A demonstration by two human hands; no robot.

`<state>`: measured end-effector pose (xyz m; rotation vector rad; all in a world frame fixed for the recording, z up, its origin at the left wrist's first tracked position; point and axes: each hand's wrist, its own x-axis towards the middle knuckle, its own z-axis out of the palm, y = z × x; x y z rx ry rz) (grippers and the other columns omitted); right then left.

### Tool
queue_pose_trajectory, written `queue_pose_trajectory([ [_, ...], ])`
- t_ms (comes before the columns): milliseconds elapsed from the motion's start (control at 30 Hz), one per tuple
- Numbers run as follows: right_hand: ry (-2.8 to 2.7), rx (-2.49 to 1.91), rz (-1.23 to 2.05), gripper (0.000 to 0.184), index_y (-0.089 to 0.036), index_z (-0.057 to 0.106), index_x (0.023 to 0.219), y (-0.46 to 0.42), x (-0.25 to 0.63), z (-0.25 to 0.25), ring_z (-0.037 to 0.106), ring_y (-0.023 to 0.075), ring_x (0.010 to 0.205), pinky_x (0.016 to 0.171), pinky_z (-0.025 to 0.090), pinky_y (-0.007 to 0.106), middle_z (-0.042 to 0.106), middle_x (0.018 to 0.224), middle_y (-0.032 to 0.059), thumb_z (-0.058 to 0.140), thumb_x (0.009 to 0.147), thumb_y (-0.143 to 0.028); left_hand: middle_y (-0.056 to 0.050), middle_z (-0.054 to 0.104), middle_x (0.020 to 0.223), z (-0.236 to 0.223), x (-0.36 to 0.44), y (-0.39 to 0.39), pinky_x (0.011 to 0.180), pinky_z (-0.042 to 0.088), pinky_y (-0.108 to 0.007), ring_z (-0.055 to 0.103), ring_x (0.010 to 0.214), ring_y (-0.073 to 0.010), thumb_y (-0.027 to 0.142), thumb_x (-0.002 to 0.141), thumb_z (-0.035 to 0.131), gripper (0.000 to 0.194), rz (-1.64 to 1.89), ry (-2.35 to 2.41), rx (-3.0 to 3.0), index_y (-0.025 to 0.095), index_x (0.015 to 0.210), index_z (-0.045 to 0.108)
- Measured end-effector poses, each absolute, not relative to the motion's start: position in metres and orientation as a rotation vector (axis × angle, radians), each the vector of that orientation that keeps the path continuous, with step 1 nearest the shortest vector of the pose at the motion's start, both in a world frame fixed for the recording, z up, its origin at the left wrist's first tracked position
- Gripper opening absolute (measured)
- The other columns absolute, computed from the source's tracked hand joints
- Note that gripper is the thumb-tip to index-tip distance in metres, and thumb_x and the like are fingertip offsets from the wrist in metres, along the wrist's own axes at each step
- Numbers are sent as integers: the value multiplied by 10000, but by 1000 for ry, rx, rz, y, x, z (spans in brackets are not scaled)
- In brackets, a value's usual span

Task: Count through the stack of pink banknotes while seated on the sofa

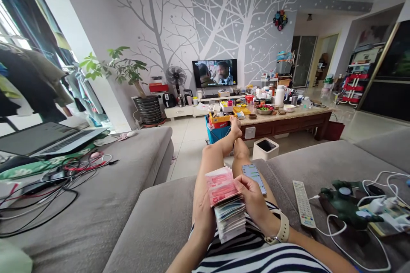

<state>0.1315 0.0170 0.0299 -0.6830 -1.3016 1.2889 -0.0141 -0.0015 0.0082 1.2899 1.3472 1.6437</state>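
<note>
A thick stack of banknotes (222, 185) lies fanned above my lap, with red and pink notes uppermost and bluish and pale ones layered below. My left hand (205, 211) is closed around the stack's left side; its fingertips are hidden beneath the notes. At the right edge, my right hand (253, 198) pinches the red notes between thumb and fingers. A watch with a cream strap (283, 227) is on the right wrist. Behind that hand, a smartphone (254, 177) with its screen lit rests on my right thigh.
On the grey sofa (166, 209), a remote control (303, 204) and a power strip with white cables (384, 217) lie to the right. Leftward are tangled cables (67, 179) and an open laptop (57, 140). Ahead stand a cluttered coffee table (285, 121) and a white bin (265, 150).
</note>
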Motion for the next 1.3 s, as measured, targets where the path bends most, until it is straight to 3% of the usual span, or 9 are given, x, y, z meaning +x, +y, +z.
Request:
queue_pose_trajectory([
  [233, -1331, -706, 1275, 268, -162, 571, 711, 21, 134, 24, 436, 115, 602, 581, 364, 226, 498, 645, -25, 575, 829, -403, -82, 736, 906, 14, -4, -2, 864, 494, -389, 658, 897, -257, 401, 719, 591, 350, 1543, 1070, 939, 157, 928, 728],
  [633, -1416, -766, 1205, 332, -172, 572, 705, 7, 142, 9, 414, 114, 588, 558, 341, 228, 470, 620, -25, 553, 844, -473, -38, 724, 754, 4, -7, -4, 662, 504, -289, 643, 686, -196, 370, 646, 669, 265, 1580, 1280, 745, 166, 809, 713],
  [800, -1473, -665, 1297, 458, -171, 595, 651, 3, 145, 9, 510, 136, 599, 595, 396, 260, 563, 627, 22, 443, 886, -533, -19, 723, 755, -1, -9, -2, 619, 486, -243, 632, 681, -171, 391, 647, 668, 246, 1587, 1328, 732, 176, 758, 711],
  [933, -1298, -708, 1356, 361, -186, 504, 627, 11, 142, -1, 408, 97, 489, 515, 332, 236, 483, 527, -39, 609, 802, -484, -2, 706, 688, 1, -5, -5, 554, 466, -221, 601, 583, -136, 374, 616, 710, 277, 1563, 1287, 648, 165, 799, 709],
  [1067, -1155, -775, 1379, 372, -196, 472, 713, 20, 137, -10, 347, 82, 511, 482, 268, 210, 422, 567, -76, 756, 656, -431, -9, 687, 631, 1, -3, -6, 560, 478, -242, 609, 563, -150, 398, 595, 729, 354, 1522, 1176, 631, 150, 846, 699],
  [1167, -1166, -783, 1414, 370, -192, 496, 768, 22, 135, -12, 388, 92, 548, 506, 296, 215, 464, 615, -59, 739, 661, -451, -1, 680, 625, -1, -4, -7, 597, 491, -247, 620, 587, -152, 382, 582, 745, 351, 1527, 1157, 640, 159, 847, 687],
  [1300, -1263, -829, 1343, 338, -176, 490, 653, 21, 138, -10, 370, 91, 549, 520, 299, 224, 439, 589, -51, 677, 723, -450, -5, 685, 651, -5, -5, -8, 651, 500, -266, 636, 648, -170, 385, 594, 735, 339, 1523, 1159, 671, 167, 847, 682],
])
